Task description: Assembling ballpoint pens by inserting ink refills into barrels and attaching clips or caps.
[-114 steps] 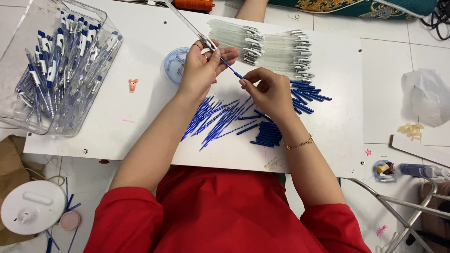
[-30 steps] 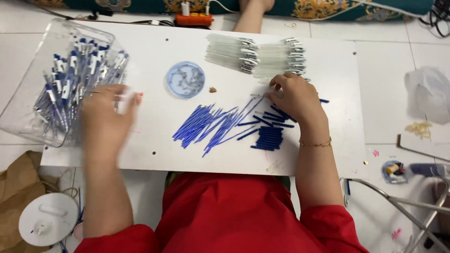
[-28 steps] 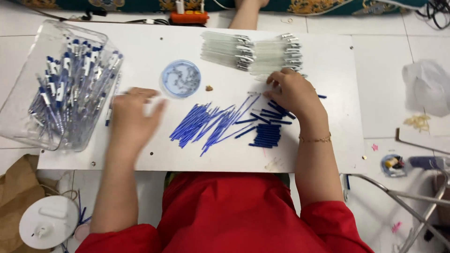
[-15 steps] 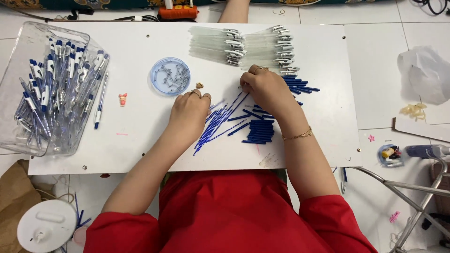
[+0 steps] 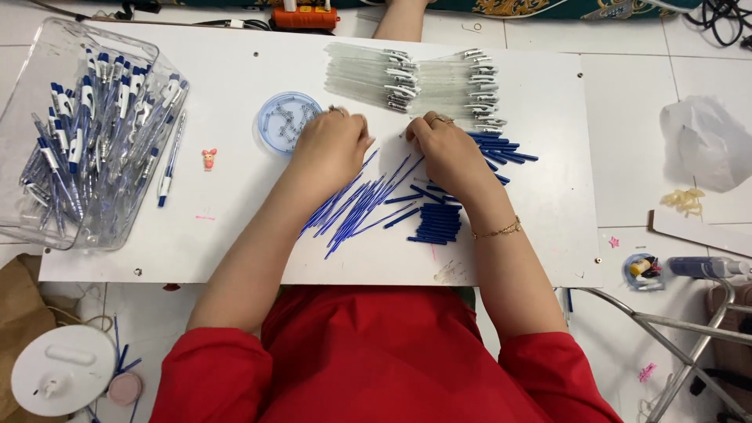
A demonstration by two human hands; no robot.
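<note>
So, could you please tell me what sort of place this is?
Probably a small home workshop for assembling pens by hand: a white board laid over a tiled floor, loose blue refills, clear barrels and a bin of finished pens.

left hand [image 5: 333,149] fingertips: grasp hidden | right hand [image 5: 446,149]: palm contents hidden; clear bin [image 5: 47,227]: cut off left

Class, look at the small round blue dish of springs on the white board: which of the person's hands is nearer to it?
Left. The left hand lies just right of the blue dish, almost touching its rim; the right hand is farther right, beyond the left.
</note>
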